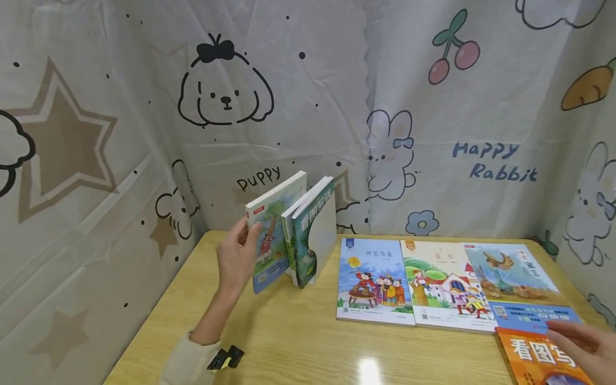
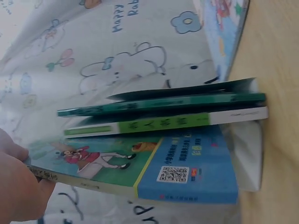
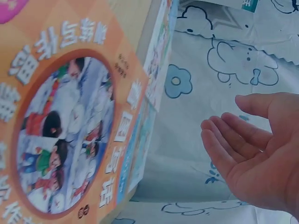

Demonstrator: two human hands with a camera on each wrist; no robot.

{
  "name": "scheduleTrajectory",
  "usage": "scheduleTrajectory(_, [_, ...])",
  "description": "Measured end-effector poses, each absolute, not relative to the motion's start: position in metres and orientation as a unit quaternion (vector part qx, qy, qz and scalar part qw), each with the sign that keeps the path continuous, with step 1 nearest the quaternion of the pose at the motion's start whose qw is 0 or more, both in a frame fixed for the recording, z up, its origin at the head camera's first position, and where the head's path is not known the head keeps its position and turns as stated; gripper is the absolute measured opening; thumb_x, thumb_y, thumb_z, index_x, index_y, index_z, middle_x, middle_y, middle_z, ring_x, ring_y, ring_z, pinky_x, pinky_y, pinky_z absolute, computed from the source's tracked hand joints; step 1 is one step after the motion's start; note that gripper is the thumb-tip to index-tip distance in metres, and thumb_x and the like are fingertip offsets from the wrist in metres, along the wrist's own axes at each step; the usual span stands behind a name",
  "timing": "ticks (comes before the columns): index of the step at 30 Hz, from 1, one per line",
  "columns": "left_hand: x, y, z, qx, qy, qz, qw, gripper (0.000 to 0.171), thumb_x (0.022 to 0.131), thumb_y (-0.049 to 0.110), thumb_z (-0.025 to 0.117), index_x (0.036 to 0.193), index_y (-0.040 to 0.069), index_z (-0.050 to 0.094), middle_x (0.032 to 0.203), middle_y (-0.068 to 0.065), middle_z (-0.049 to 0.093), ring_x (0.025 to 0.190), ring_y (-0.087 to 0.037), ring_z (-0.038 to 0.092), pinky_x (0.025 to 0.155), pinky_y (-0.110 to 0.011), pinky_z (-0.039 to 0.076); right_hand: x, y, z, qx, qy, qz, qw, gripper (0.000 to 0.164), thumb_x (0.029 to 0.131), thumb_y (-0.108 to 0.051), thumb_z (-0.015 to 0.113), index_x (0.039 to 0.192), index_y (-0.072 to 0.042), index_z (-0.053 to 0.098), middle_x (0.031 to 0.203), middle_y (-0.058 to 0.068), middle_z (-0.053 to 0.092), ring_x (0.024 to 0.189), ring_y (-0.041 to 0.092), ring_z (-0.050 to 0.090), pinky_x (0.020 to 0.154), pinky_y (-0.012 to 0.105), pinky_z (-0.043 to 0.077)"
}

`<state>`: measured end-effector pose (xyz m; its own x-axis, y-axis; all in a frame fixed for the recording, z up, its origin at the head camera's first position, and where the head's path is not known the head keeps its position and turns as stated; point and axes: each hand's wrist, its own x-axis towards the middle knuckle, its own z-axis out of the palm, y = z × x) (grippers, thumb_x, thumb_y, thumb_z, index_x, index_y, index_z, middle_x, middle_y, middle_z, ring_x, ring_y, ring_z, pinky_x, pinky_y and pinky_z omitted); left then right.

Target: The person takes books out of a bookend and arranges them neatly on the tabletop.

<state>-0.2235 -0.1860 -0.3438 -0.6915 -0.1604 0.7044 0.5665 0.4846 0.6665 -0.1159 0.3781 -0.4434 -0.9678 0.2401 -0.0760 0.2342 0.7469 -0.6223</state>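
Observation:
My left hand (image 1: 236, 256) grips the spine edge of a picture-covered storybook (image 1: 270, 235), thumb on the front cover. That book stands upright and tilted, left of a dark green book (image 1: 302, 254). Between them, the left wrist view shows a thinner book with a light green and white spine (image 2: 163, 123). A white bookend (image 1: 326, 235) with a curved edge stands against the green book's right side. Over the orange book (image 1: 522, 353) at the lower right hovers my right hand (image 1: 584, 345). Its fingers are loosely bent and hold nothing in the right wrist view.
Flat on the wooden table (image 1: 289, 342) lie a light blue book (image 1: 375, 280), a cream book (image 1: 447, 283) and a blue-green book (image 1: 517, 278), side by side. A printed curtain (image 1: 308, 107) encloses the table at the back and sides.

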Motion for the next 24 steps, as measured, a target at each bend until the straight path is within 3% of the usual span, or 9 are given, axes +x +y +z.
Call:
scheduleTrajectory(5, [-0.213,-0.188,-0.333,-0.153,-0.762,-0.473,0.414,0.025,0.092,0.015,0.057,0.114,0.006,0.064,0.074,-0.009,0.066,0.049,-0.017,0.053,0.043,-0.017,0.039,-0.115,0.361,-0.429,-0.118,-0.939,0.315,0.074,0.055,0.092,-0.034,0.056,0.112,0.017,0.052,0.097,0.031,0.060,0.078,0.038,0.061,0.059,0.042,0.052])
scheduleTrajectory(11, [-0.200,-0.190,-0.322,-0.158,-0.733,-0.477,0.459,0.028,0.092,0.008,0.056,0.119,0.006,0.061,0.084,-0.011,0.066,0.048,-0.012,0.047,0.042,-0.018,0.035,-0.116,0.341,-0.411,-0.119,-0.936,0.316,0.104,0.060,0.092,-0.039,0.054,0.119,0.014,0.049,0.108,0.034,0.054,0.091,0.046,0.054,0.068,0.048,0.049])
scheduleTrajectory(15, [-0.192,-0.192,-0.313,-0.173,-0.705,-0.474,0.498,0.024,0.092,0.003,0.054,0.114,0.001,0.061,0.065,-0.007,0.053,0.045,-0.007,0.033,0.042,-0.020,0.028,-0.118,0.331,-0.403,-0.102,-0.933,0.330,0.105,0.061,0.093,-0.041,0.050,0.123,0.012,0.046,0.114,0.035,0.050,0.098,0.048,0.049,0.072,0.054,0.046])
scheduleTrajectory(18, [-0.187,-0.194,-0.304,-0.186,-0.695,-0.461,0.520,0.019,0.091,-0.001,0.053,0.108,-0.005,0.061,0.056,-0.003,0.036,0.044,-0.006,0.026,0.042,-0.021,0.023,-0.119,0.324,-0.399,-0.084,-0.933,0.328,0.122,0.059,0.094,-0.040,0.049,0.124,0.011,0.046,0.115,0.033,0.051,0.099,0.047,0.050,0.071,0.046,0.049])
scheduleTrajectory(24, [-0.169,-0.193,-0.286,-0.201,-0.692,-0.446,0.531,0.016,0.090,-0.004,0.052,0.102,-0.012,0.060,0.053,-0.002,0.035,0.044,-0.004,0.024,0.041,-0.020,0.021,-0.119,0.309,-0.393,-0.056,-0.933,0.329,0.133,0.057,0.093,-0.040,0.051,0.123,0.008,0.050,0.113,0.030,0.054,0.098,0.043,0.052,0.069,0.041,0.051])
